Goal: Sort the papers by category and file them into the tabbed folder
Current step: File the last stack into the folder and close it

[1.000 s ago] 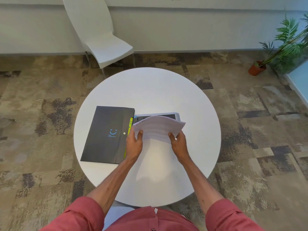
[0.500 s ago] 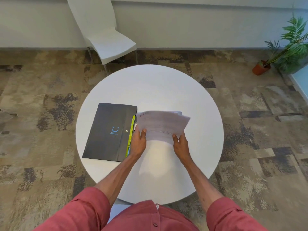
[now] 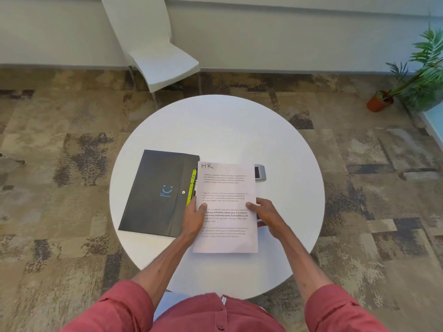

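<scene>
While my left hand (image 3: 193, 219) and right hand (image 3: 267, 213) pinch the HR-headed papers (image 3: 225, 183), thumbs on top, sheets may fan apart; only edge grips hold them.

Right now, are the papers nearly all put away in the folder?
Not nearly. Done: no sheet looks filed. The black plastic folder lies on the round white table, with yellow-green tabs poking from its right edge. In hand: the left hand and right hand hold the white printed papers, top sheet marked HR. Left: sorting them and slipping each behind its tab.
</scene>
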{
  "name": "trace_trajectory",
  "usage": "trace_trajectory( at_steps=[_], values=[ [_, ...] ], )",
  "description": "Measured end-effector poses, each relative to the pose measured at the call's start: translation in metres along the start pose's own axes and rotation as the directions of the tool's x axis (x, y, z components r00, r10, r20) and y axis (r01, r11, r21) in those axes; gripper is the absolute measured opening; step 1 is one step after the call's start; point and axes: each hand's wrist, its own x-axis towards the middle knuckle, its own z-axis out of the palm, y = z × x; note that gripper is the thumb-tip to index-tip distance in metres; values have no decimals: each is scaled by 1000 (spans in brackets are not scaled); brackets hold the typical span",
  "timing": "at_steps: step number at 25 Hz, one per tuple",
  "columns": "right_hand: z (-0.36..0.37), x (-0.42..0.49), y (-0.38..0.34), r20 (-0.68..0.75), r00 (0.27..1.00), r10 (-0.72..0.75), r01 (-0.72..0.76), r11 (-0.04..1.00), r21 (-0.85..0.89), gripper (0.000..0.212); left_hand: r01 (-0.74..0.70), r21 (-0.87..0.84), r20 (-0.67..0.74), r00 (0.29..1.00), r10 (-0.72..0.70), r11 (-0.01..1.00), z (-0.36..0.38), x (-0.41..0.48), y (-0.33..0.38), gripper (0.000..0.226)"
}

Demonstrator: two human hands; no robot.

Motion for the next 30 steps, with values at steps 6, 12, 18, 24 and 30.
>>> trace_trajectory(
  at_steps=[6,12,18,24,30],
  values=[
    [0,9,-6,73,997,20,-19,999,-26,15,98,-2,11,995,-98,995,-5,10,3,32],
    [-15,28,-4,2,1000,-12,12,998,63,20,68,417,-391,914,111,907,-27,28,4,24],
    [-24,37,9,-25,999,36,-34,996,88,16,120,777,-218,972,86,618,-53,56,-27,82],
    [-26,37,14,-26,998,60,-57,993,101,19,64,815,-132,988,77,575,-56,57,-28,79],
    [-26,31,4,18,999,33,-35,989,144,19,-80,771,-140,947,290,632,-55,31,-1,62]
  ],
)
